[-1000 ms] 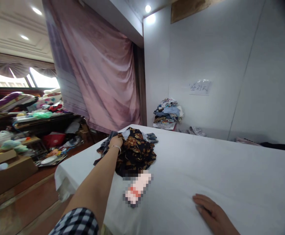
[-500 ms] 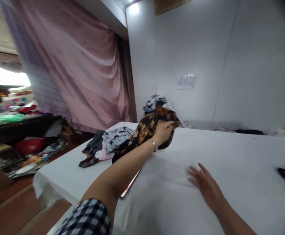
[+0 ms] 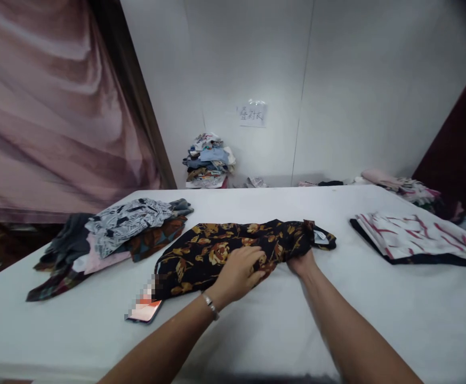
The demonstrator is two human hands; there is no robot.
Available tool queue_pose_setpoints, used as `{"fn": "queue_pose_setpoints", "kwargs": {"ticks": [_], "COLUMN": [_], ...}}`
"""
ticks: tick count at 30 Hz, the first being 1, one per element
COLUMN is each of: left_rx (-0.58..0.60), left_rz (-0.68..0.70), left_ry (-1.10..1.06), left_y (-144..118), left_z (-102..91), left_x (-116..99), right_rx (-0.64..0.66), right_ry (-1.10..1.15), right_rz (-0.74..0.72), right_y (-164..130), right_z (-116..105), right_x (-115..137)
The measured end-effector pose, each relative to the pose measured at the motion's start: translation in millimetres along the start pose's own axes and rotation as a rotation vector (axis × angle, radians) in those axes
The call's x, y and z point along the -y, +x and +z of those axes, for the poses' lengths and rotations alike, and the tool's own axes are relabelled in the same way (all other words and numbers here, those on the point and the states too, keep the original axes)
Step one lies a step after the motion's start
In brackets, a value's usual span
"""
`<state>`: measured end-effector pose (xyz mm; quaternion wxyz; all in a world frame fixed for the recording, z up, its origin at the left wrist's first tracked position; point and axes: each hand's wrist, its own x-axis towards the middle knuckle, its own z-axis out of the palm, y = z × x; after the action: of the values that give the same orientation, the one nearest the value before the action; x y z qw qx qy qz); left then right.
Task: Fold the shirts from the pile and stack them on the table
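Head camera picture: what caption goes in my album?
Both hands, left hand and right hand, on a dark floral garment on the white table.

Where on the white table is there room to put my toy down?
Bare table lies near the front edge, right of the right hand, and behind the floral garment. The left is crowded: a clothes pile and a phone. A folded striped cloth fills the right.
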<state>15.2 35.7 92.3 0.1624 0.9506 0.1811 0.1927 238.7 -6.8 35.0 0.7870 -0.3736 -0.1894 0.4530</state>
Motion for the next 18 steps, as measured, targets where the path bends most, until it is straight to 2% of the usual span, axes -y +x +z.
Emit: {"fn": "queue_pose_setpoints", "kwargs": {"ticks": [2, 5, 9, 12, 15, 18], "left_rx": [0.004, 0.083, 0.092, 0.036, -0.149, -0.502], "left_rz": [-0.185, -0.403, -0.522, -0.582, -0.623, -0.572], "left_ry": [0.167, 0.315, 0.347, 0.32, 0.248, 0.184], "left_y": [-21.2, -44.7, -49.2, -42.1, -40.2, -42.5], "left_z": [-2.9, -0.6, -4.3, -24.5, -63.3, -115.8], "left_x": [17.1, 38.0, 54.1, 63.0, 63.6, 44.9], "right_rx": [-0.033, -0.116, -0.174, -0.218, -0.227, -0.141], "right_ry": [0.131, 0.203, 0.113, 0.036, -0.059, -0.264], "right_rz": [-0.008, -0.063, -0.151, -0.229, -0.359, -0.462], "right_y": [1.1, 2.0, -0.4, -7.0, -20.2, -40.3], "right_z": [-1.4, -6.0, -8.7, -11.6, -25.1, -50.6], "right_x": [3.2, 7.7, 12.8, 20.7, 40.2, 71.4]}}
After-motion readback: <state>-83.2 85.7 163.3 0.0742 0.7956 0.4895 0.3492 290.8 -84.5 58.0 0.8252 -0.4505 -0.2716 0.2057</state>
